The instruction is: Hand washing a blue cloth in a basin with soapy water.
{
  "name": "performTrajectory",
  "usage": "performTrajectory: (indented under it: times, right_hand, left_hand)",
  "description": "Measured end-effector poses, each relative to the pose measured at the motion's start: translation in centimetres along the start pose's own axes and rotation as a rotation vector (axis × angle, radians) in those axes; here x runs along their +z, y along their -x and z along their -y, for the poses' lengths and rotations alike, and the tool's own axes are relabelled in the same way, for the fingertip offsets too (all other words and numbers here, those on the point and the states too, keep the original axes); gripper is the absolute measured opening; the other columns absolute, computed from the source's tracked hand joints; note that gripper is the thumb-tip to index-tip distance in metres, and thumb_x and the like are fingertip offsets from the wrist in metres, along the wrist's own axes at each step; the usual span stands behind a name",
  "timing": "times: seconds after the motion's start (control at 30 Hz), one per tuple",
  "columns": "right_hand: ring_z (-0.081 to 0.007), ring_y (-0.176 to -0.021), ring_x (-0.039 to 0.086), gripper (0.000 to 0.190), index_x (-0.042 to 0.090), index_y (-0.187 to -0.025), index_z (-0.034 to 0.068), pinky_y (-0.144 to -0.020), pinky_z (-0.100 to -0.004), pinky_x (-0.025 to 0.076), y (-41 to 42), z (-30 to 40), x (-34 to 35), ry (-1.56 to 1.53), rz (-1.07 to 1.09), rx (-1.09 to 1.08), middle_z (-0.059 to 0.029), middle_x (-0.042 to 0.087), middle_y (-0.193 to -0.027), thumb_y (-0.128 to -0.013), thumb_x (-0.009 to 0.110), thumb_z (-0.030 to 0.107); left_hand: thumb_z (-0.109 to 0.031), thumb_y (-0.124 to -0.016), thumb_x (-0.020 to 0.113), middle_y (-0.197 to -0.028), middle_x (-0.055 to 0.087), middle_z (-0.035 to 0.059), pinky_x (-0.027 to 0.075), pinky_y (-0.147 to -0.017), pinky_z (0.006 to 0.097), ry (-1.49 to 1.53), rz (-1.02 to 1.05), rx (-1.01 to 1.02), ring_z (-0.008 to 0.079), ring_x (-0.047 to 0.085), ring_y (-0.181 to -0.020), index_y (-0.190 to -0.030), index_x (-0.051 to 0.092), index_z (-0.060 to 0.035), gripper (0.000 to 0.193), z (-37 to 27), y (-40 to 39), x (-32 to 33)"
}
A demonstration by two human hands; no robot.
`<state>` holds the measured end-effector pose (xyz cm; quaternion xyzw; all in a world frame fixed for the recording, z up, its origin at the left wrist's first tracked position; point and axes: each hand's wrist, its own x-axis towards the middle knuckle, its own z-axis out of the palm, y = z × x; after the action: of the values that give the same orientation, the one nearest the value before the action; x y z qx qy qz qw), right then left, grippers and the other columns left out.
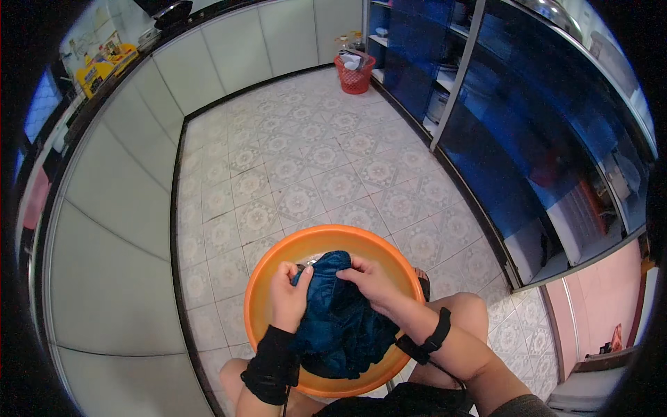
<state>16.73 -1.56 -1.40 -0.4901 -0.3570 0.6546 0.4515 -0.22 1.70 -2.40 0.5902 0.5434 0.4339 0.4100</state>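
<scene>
A dark blue garment (338,323) hangs from my two hands over an orange plastic basin (255,292). My left hand (291,296) pinches the cloth's upper left edge between thumb and fingers. On the upper right side, my right hand (372,281) grips the same cloth, its thumb lying across a gathered part. The lower folds of the garment spread inside the basin and cover much of its bottom. Some small pale spots show behind the cloth near my left fingertips, too small to name. Black bands wrap both of my wrists or forearms.
Patterned floor tiles (297,167) surround the basin. Pale cabinets (120,234) line the left and far sides. Along the right stands a cupboard with blue glass doors (516,125). A red plastic basket (355,78) sits in the far corner, near oil bottles (343,41). My knees flank the basin.
</scene>
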Motion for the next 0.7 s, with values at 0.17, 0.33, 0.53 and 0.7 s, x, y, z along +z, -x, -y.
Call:
performTrajectory:
  times: [0.17, 0.33, 0.53, 0.7]
  right_hand:
    - [-0.0148, -0.063, 0.057, 0.016, 0.061, -0.082, 0.006, -0.059, -0.0278, 0.046, -1.5, -4.5, -0.7, -0.590, -0.161, 0.289, -0.0060, 0.061, -0.072, -0.079, 0.053, 0.019]
    - [-0.0176, -0.057, 0.053, 0.022, 0.055, -0.083, 0.007, -0.055, -0.0292, 0.045, -1.7, -6.9, -0.5, -0.733, 0.056, 0.379, -0.0050, 0.056, -0.069, -0.084, 0.051, 0.029]
    - [-0.0178, -0.083, 0.055, 0.032, 0.060, -0.106, 0.000, -0.072, -0.0323, 0.043, 1.1, -3.0, 3.9, -0.563, -0.450, 0.407, -0.0107, 0.060, -0.094, -0.088, 0.050, 0.025]
    - [-0.0169, -0.092, 0.053, 0.032, 0.058, -0.110, 0.003, -0.080, -0.0304, 0.041, -0.3, -2.1, 1.8, -0.231, -0.248, 0.236, -0.0095, 0.057, -0.107, -0.089, 0.049, 0.026]
  left_hand:
    - [-0.013, -0.075, 0.067, -0.068, 0.051, 0.0118, 0.046, -0.055, 0.0348, -0.305, 0.244, 0.536, 0.0259, 0.056, -0.058, -0.072, 0.050, -0.0046, 0.019, -4.1, 5.9, 4.8]
    - [-0.016, -0.077, 0.062, -0.061, 0.050, 0.0111, 0.043, -0.047, 0.0398, -0.396, 0.159, 0.630, 0.0310, 0.055, -0.055, -0.069, 0.054, -0.0075, 0.014, -0.4, 7.2, 6.3]
    - [-0.020, -0.090, 0.046, -0.058, 0.052, 0.0210, 0.040, -0.049, 0.0448, -0.463, -0.088, 0.309, 0.0394, 0.054, -0.056, -0.065, 0.051, -0.0020, 0.031, 0.5, 2.3, 4.9]
    - [-0.022, -0.086, 0.055, -0.069, 0.057, 0.0201, 0.044, -0.053, 0.0420, -0.417, -0.009, 0.196, 0.0366, 0.057, -0.062, -0.081, 0.054, -0.0018, 0.021, -1.3, 2.8, 4.7]
